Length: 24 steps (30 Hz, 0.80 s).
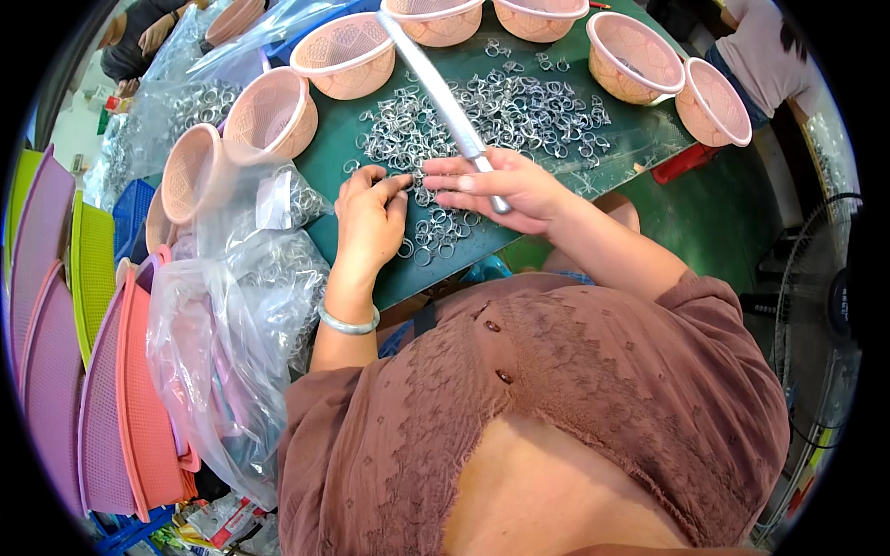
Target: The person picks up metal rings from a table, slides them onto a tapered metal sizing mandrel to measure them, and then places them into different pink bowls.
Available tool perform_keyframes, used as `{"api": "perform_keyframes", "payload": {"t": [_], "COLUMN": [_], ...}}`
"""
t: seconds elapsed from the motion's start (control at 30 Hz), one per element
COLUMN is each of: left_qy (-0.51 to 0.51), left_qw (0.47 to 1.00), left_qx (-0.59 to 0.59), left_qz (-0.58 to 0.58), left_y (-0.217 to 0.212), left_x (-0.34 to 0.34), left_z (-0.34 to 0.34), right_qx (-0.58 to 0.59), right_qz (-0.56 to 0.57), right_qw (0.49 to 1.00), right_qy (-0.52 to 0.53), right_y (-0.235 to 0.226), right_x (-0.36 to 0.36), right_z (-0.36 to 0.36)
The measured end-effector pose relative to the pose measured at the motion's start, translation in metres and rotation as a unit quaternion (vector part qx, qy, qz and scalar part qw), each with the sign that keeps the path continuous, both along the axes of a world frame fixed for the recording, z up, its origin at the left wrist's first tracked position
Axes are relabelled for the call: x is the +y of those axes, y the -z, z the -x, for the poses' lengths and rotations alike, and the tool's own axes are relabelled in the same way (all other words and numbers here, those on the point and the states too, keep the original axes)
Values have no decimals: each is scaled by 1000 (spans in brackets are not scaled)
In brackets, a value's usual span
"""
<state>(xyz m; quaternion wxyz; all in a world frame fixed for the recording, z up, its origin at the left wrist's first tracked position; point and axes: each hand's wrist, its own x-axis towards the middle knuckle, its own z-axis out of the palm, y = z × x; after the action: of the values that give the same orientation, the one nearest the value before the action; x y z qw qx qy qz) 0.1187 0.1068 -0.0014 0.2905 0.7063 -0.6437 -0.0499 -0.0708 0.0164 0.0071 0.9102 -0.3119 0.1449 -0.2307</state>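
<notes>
A loose pile of silver rings (482, 107) spreads over the green tabletop, with a smaller group of rings (436, 236) near its front edge. My right hand (519, 190) holds a ring mandrel (436, 88) by its handle under the thumb, the other fingers stretched out beside the rings. The long tapered metal rod slants up and to the left across the pile. My left hand (368, 218), with a pale bangle on the wrist, has its fingers bent and the fingertips drawn together at the pile's near left side. What they pinch, if anything, is too small to make out.
Pink baskets stand around the table's rim, among them one basket (343, 56) at the far side and another (635, 57) at right. Clear plastic bags (232, 306) with rings lie at left, beside stacked coloured baskets (148, 398). A fan (820, 306) stands at right. Other people sit nearby.
</notes>
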Motion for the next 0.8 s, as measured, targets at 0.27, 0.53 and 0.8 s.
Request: {"api": "perform_keyframes", "payload": {"t": [0.27, 0.53, 0.8], "left_qy": [-84, -52, -4], "left_qw": [996, 997, 833], "left_qx": [-24, 61, 553], "left_qz": [13, 2, 28], "left_y": [-5, -4, -10], "left_x": [-27, -37, -32], "left_z": [0, -7, -7], "right_qx": [71, 154, 390], "right_qz": [41, 184, 407], "right_qw": [993, 965, 824], "right_qy": [87, 102, 64], "right_y": [3, -9, -36], "right_x": [-33, -25, -17], "right_z": [9, 29, 76]}}
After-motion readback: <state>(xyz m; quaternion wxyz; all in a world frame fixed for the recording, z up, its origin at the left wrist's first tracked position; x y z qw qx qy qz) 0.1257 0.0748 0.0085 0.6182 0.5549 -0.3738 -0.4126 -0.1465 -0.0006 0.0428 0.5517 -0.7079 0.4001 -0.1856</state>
